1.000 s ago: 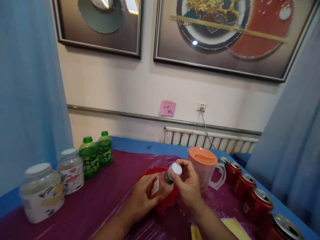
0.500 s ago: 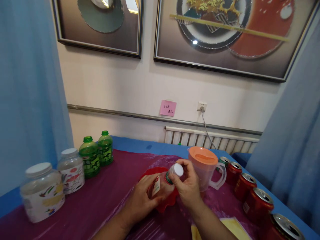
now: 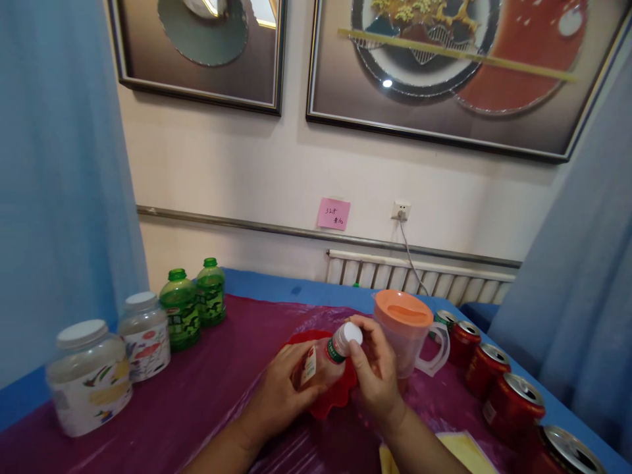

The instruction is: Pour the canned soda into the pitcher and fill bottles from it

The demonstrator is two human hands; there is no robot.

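My left hand (image 3: 286, 385) is wrapped round the body of a clear plastic bottle (image 3: 330, 368) with a green band at its neck. The bottle is tilted, its neck pointing up and to the right. At the top, my right hand (image 3: 378, 365) has its thumb and fingers on the white cap (image 3: 352, 334). The cap sits on the bottle's neck. Under the bottle lies a red scalloped dish (image 3: 328, 405), partly hidden by my hands. Just beyond my right hand stands a clear pitcher (image 3: 402, 342) with an orange lid (image 3: 403, 307).
Two white-capped jars (image 3: 89, 382) and two green bottles (image 3: 182, 313) stand on the left. Several opened cans (image 3: 516, 401) line the right edge. A yellow cloth (image 3: 467, 451) lies near the front. Purple plastic sheeting (image 3: 217, 375) covers the blue table.
My right thumb has shifted from the side of the cap onto its top edge. The left hand and the bottle stay nearly in place; the whole view has drifted slightly.
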